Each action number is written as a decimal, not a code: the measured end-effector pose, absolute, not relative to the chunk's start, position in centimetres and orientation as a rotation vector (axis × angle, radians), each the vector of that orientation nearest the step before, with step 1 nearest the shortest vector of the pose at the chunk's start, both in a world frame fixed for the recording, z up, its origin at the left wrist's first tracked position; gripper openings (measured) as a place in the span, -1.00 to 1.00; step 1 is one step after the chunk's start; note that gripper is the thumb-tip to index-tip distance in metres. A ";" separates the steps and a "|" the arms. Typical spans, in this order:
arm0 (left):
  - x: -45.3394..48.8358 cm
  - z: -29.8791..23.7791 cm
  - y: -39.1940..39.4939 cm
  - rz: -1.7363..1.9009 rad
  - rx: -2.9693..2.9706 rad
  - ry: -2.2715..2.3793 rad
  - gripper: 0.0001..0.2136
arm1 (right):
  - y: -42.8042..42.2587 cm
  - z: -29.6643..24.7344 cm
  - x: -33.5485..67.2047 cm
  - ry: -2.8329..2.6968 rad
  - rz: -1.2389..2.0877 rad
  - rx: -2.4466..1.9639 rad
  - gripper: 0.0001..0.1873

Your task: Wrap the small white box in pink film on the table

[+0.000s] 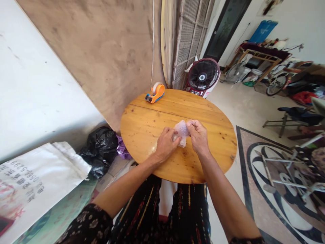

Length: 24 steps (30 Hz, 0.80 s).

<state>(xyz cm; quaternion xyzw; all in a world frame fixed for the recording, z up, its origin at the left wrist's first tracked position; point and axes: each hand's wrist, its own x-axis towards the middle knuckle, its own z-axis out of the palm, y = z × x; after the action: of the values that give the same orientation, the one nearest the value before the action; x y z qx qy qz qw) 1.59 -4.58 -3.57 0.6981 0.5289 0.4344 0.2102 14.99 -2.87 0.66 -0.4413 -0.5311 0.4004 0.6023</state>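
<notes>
A small piece of translucent, pinkish bubble wrap (181,128) is between my hands over the round wooden table (142,135). My left hand (166,144) has its fingers curled round the wrap's left and lower side. With thumb and fingertips pinched together, my right hand (198,134) grips its right edge. Whether anything lies inside the wrap I cannot tell. Toward the table's far left edge stands an orange tape dispenser (157,93) with a roll of tape in it, apart from both hands.
A dark red fan (203,77) stands behind the table. On the left are a black plastic bag (100,145) and a white printed sack (38,179) by the wall. At the right, a folding metal frame (286,162) stands on the patterned floor.
</notes>
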 end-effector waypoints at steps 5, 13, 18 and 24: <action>1.6 -3.8 -4.5 1.160 1.820 1.579 -0.73 | -3.7 0.1 14.9 -1.221 0.913 -1.032 -0.79; 0.6 -2.6 -4.5 1.064 1.823 1.447 -0.86 | -4.8 -0.9 14.9 -1.285 0.851 -1.055 -0.80; 0.0 -2.8 -5.9 1.098 1.832 1.394 -0.77 | -5.4 -0.9 15.0 -1.378 0.818 -1.075 -0.81; -0.5 -3.4 -7.7 1.283 2.261 1.341 -0.72 | -5.9 -0.9 15.4 -1.448 0.801 -1.091 -0.79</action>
<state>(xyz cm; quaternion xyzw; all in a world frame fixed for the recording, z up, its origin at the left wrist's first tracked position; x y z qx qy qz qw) -0.46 -7.66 -3.39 0.7684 0.4557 0.4361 0.1079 15.37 -5.95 -0.89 -0.4606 -0.6111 0.3380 0.5478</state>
